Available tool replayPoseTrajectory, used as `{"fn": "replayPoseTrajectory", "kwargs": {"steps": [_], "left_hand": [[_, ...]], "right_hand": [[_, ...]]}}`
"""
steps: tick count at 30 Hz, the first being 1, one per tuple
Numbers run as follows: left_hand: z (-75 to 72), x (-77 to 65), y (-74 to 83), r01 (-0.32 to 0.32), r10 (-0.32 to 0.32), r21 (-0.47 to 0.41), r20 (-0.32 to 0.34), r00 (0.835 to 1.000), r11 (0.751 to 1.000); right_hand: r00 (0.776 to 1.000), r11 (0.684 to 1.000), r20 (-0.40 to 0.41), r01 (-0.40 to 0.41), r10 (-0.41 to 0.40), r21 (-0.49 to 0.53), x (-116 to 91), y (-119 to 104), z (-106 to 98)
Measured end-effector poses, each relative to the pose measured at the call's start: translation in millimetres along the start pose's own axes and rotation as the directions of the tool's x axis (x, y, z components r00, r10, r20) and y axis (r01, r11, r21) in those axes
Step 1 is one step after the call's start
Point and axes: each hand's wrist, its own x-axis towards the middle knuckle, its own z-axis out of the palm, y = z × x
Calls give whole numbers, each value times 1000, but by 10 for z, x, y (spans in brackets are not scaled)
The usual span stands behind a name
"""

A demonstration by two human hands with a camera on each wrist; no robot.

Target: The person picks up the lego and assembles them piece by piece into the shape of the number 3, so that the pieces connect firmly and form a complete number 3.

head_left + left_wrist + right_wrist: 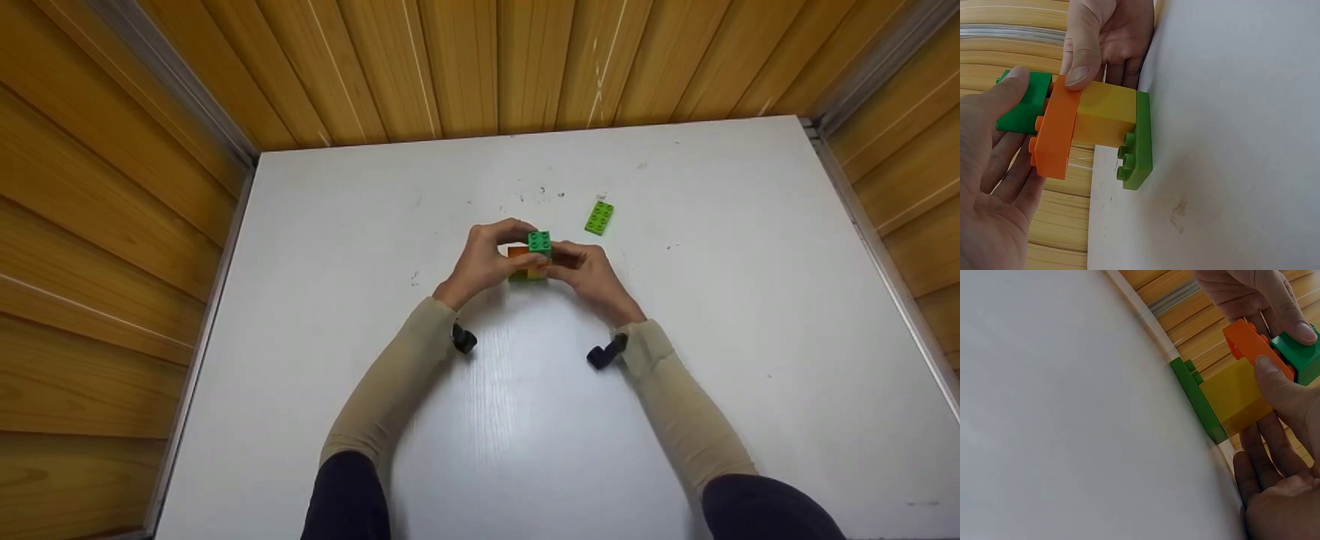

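Note:
A small stack of toy building bricks stands on the table between my two hands. At its bottom is a thin light-green brick (pixel 1143 140) with several studs exposed. A yellow brick (pixel 1105 112) sits on that, and a longer orange brick (pixel 1055 138) lies across the yellow one, overhanging it on one side. My left hand (pixel 487 259) pinches a square green brick (pixel 539 241) over one end of the orange brick's studs, thumb on its side. My right hand (pixel 589 274) grips the orange brick, its thumb at the joint with the yellow brick.
A loose light-green brick (pixel 599 217) lies farther back on the white table (pixel 360 247), to the right of the stack. Wood-patterned panels (pixel 465 67) border the table at the back and both sides. Small dark marks speckle the tabletop.

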Motion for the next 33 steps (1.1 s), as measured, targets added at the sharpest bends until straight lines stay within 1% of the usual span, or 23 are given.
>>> {"fn": "replayPoseTrajectory", "kwargs": {"steps": [6, 12, 16, 19, 22, 28, 33], "left_hand": [[10, 2, 1, 3, -3, 17, 18, 1000, 1000], [-11, 45, 24, -28, 25, 53, 54, 998, 998], [-34, 67, 31, -43, 36, 103, 75, 997, 994], [-49, 80, 39, -61, 49, 153, 81, 995, 986], [-60, 87, 48, -69, 53, 180, 92, 994, 981], [-68, 75, 32, -77, 63, 170, 87, 994, 982], [-56, 91, 16, -87, 71, 178, 90, 993, 980]], "right_hand": [[1000, 1000, -13, -8, 9, 10, -11, 10, 5], [1000, 1000, -7, 7, -7, 0, -6, 19, -7], [1000, 1000, -2, 17, -17, -8, 1, 17, -5], [1000, 1000, -4, 10, -10, 1, 5, 10, 2], [1000, 1000, -8, 1, -1, 9, 11, 5, 7], [1000, 1000, 7, 6, -6, 0, 23, 7, 25], [1000, 1000, -17, 10, -10, -18, 8, 0, 10]]}}
